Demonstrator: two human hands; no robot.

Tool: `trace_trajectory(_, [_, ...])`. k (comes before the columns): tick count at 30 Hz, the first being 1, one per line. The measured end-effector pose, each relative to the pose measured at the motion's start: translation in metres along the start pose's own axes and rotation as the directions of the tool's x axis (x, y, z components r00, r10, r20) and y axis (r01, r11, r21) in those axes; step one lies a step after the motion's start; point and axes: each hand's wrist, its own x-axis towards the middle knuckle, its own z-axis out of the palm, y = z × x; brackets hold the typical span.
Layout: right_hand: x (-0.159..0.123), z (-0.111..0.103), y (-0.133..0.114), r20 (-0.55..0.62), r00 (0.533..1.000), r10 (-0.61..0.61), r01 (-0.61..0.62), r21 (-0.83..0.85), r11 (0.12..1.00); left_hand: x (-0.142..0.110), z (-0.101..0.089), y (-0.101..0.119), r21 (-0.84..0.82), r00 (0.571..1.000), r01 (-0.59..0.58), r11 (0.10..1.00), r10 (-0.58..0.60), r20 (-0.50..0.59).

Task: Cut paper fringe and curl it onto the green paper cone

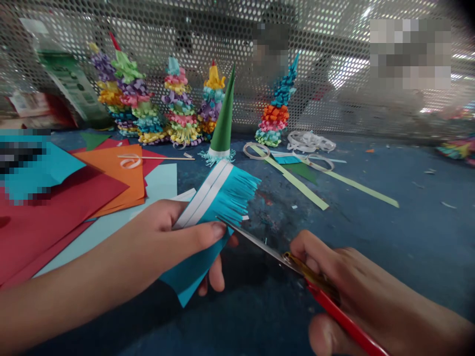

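My left hand (193,242) pinches a strip of blue paper (200,272) between thumb and fingers. White tape (204,195) runs along one edge of the strip, and its far part is cut into a thin fringe. In my right hand (337,277) is a pair of scissors (267,249) with a red handle. Their blade tips meet the fringed edge of the paper, close to my left thumb. Behind the strip stands a green paper cone (222,123) with a light blue fringe around its base.
Several colourful fringed paper cones (180,104) line the back, before a perforated metal panel (237,29). Red paper sheets (74,207) and orange ones (118,173) lie at left, near a green bottle (70,79). Tape rolls (256,150) and pale green strips (304,185) lie right of the centre.
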Motion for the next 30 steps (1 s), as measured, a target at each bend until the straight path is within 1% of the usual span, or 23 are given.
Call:
trace_trajectory(3, [-0.001, 0.0, 0.003, -0.001, 1.0, -0.015, 0.015, 0.02, 1.0, 0.001, 0.001, 0.003, -0.007, 0.999, 0.023, 1.0, -0.023, -0.038])
trace_trajectory(6, [-0.001, 0.001, 0.003, 0.022, 0.999, 0.028, -0.028, 0.002, 1.0, 0.002, 0.002, 0.002, 0.012, 0.995, 0.029, 1.0, -0.028, -0.091])
trace_trajectory(10, [0.002, 0.002, 0.0, 0.056, 0.987, 0.149, -0.15, 0.009, 0.989, 0.003, 0.003, -0.001, 0.009, 0.996, 0.029, 1.0, -0.028, -0.082])
trace_trajectory(13, [0.004, 0.002, -0.004, 0.051, 0.979, 0.199, -0.2, 0.031, 0.979, 0.004, 0.003, -0.001, -0.004, 0.995, 0.049, 0.999, -0.049, -0.085])
trace_trajectory(17, [0.005, 0.002, -0.007, 0.051, 0.974, 0.221, -0.225, 0.066, 0.972, 0.003, 0.004, 0.002, 0.006, 0.994, 0.057, 0.998, -0.056, -0.094])
trace_trajectory(20, [0.005, 0.003, -0.005, 0.026, 0.977, 0.21, -0.211, 0.042, 0.976, 0.001, 0.002, 0.002, 0.066, 0.997, 0.033, 0.997, -0.028, -0.078])
trace_trajectory(22, [0.004, 0.003, -0.003, 0.018, 0.978, 0.208, -0.208, 0.025, 0.978, -0.001, -0.001, 0.002, 0.106, 0.998, 0.018, 0.994, -0.012, -0.056])
trace_trajectory(23, [0.004, 0.003, -0.003, 0.018, 0.977, 0.21, -0.21, 0.01, 0.978, -0.001, -0.002, 0.001, 0.097, 0.999, 0.024, 0.995, -0.021, -0.035])
trace_trajectory(24, [0.004, 0.003, -0.003, 0.018, 0.977, 0.214, -0.213, -0.012, 0.977, -0.001, -0.003, 0.001, 0.056, 0.999, 0.041, 0.998, -0.042, 0.007])
trace_trajectory(26, [0.004, 0.002, -0.004, 0.008, 0.979, 0.202, -0.201, -0.069, 0.977, 0.0, -0.003, -0.001, -0.079, 0.989, 0.093, 0.993, -0.082, 0.125])
trace_trajectory(28, [0.005, 0.002, -0.007, 0.003, 0.986, 0.168, -0.167, -0.096, 0.981, 0.001, -0.002, -0.004, -0.189, 0.972, 0.126, 0.974, -0.083, 0.22])
trace_trajectory(30, [0.006, 0.003, -0.009, 0.007, 0.987, 0.164, -0.163, -0.069, 0.984, 0.002, 0.0, -0.006, -0.253, 0.969, 0.12, 0.96, -0.058, 0.24])
